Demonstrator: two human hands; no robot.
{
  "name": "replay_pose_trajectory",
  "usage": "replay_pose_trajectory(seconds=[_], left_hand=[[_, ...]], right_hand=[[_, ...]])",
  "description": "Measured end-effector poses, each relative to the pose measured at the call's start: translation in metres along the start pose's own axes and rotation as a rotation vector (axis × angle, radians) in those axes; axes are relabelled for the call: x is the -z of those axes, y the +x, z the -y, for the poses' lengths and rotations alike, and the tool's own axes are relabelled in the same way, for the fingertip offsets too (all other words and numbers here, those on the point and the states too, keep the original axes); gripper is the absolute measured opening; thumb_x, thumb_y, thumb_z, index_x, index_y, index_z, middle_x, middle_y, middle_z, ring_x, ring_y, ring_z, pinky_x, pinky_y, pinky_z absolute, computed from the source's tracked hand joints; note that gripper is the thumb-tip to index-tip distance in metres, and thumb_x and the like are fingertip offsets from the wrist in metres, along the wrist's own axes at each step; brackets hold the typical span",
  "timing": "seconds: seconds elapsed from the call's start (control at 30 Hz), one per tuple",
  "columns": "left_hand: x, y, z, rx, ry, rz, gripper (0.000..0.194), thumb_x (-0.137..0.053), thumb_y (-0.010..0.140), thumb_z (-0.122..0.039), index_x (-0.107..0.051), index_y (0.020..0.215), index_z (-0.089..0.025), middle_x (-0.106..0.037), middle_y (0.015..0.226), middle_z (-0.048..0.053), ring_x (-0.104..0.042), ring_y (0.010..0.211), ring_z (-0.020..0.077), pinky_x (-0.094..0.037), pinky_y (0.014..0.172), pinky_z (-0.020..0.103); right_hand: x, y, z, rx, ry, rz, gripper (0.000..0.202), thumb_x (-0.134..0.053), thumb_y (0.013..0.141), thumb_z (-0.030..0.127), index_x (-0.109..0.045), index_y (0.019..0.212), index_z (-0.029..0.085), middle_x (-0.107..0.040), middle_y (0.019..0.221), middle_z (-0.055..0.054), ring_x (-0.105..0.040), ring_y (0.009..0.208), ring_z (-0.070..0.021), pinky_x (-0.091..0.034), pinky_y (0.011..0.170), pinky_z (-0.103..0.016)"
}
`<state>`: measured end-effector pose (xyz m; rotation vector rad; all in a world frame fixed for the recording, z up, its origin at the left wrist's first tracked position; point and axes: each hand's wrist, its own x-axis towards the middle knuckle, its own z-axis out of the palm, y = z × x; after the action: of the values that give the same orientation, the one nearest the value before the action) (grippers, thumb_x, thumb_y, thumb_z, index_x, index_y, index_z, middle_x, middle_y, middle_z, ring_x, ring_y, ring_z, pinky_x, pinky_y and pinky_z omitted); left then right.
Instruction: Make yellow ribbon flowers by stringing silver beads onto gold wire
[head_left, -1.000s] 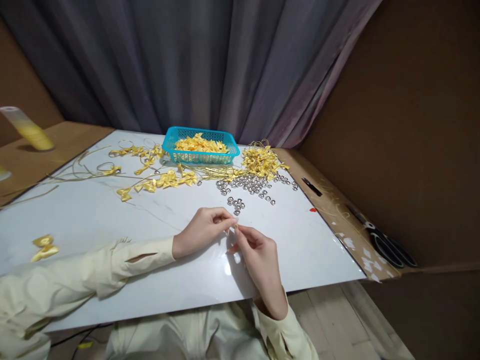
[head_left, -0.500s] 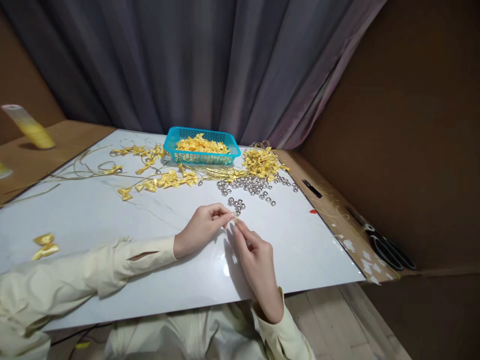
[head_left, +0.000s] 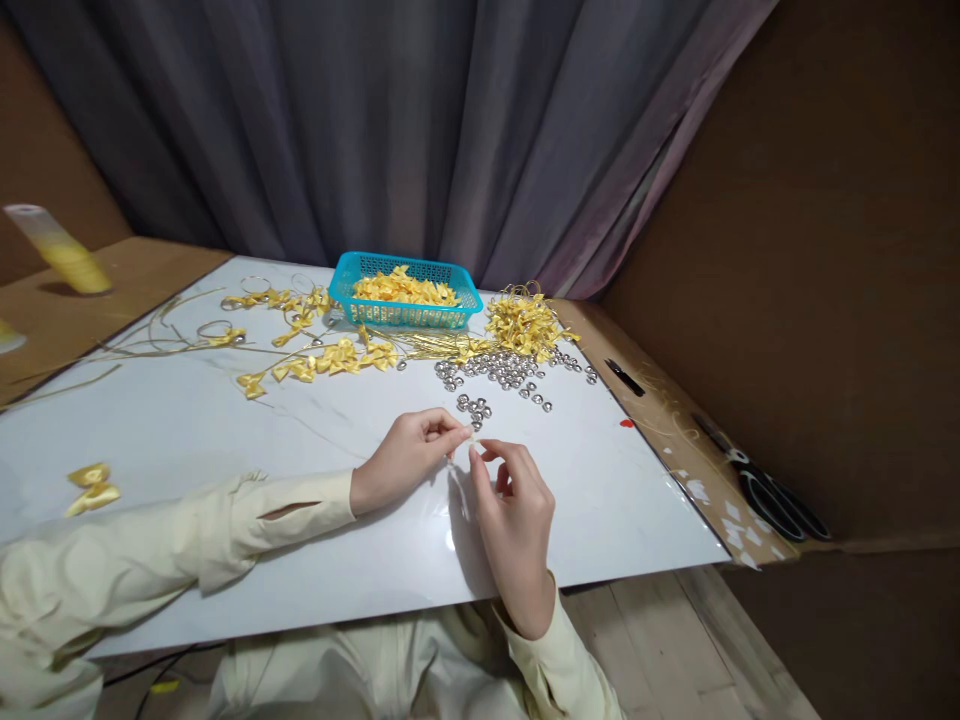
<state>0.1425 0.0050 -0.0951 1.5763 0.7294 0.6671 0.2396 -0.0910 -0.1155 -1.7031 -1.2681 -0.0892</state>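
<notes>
The left hand [head_left: 405,455] pinches a tiny piece [head_left: 472,437], the right hand [head_left: 519,505] curls loosely, hold unclear, with silver beads [head_left: 463,402] near, probably for easy reach.

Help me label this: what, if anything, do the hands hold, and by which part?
The left hand pinches a pale piece; which part, and whether the right hand grips it, is unclear.

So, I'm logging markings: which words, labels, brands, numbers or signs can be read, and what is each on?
None: no word, label, brand or number can be read.
The red heart shape near the right edge of the white tabletop shows no readable lettering.
Any print on the scissors or blue basket is too small to tell.
</notes>
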Motion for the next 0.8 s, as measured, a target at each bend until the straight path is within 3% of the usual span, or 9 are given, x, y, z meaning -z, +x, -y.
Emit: replay_pose_trajectory(seconds=[0.23,0.8], left_hand=[[0.0013,-0.0016,0.0039,-0.058,0.065,0.045,0.03,-0.057,0.079,-0.043,-0.06,0.071,-0.014,-0.057,0.066,0.0,-0.05,0.062,0.0115,-0.04,0.057,0.022],[0.002,-0.0023,0.0083,-0.16,0.163,0.025,0.023,-0.055,0.083,-0.033,-0.062,0.071,-0.014,-0.06,0.065,-0.001,-0.051,0.062,0.0108,-0.04,0.059,0.022]], right_hand=[[-0.0015,0.0006,-0.0029,-0.083,-0.002,0.095,0.016,-0.049,0.087,0.024,-0.062,0.087,0.016,-0.063,0.079,-0.003,-0.054,0.063,-0.0118,-0.041,0.059,-0.024],[0.0017,0.006,-0.0036,-0.243,0.21,0.213,0.024,-0.047,0.085,0.025,-0.069,0.085,0.016,-0.068,0.08,-0.004,-0.056,0.063,-0.0127,-0.045,0.06,-0.024]])
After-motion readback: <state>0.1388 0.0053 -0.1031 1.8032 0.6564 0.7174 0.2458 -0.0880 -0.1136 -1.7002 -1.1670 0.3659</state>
